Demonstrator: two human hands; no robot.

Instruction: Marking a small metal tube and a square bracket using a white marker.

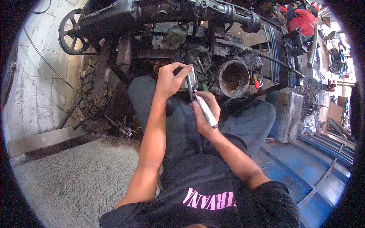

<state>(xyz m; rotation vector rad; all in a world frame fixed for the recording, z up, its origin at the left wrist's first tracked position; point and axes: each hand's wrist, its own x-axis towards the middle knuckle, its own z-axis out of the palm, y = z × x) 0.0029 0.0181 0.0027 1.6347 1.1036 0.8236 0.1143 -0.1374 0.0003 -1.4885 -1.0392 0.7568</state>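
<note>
From where I stand, the left hand [169, 80] pinches the upper end of a small, flat metal piece [192, 79], held above the lap, left of a round metal pot [232, 69]. The right hand [207, 114] grips a white marker pen [206, 111], its tip toward the piece; I can't tell whether they touch.
</note>
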